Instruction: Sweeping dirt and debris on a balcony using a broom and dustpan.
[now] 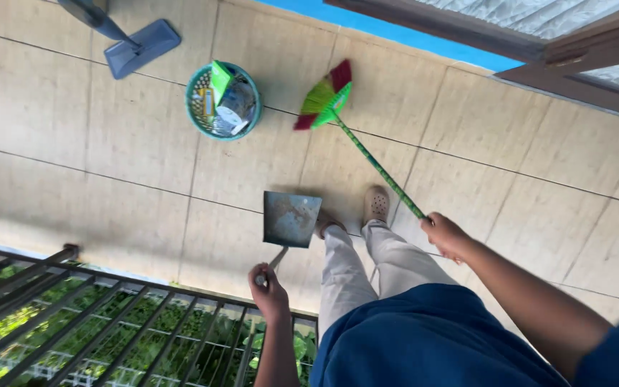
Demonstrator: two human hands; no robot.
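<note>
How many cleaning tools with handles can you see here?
3: a green broom in the right hand, a grey dustpan in the left hand, and a blue flat mop top left, partly cut off.

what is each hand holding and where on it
The left hand grips a grey dustpan by the end of its handle. The right hand grips a green broom near the top of its long stick.

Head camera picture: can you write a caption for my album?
Left hand holds a dustpan, right hand a green broom, near a teal basket.
</note>
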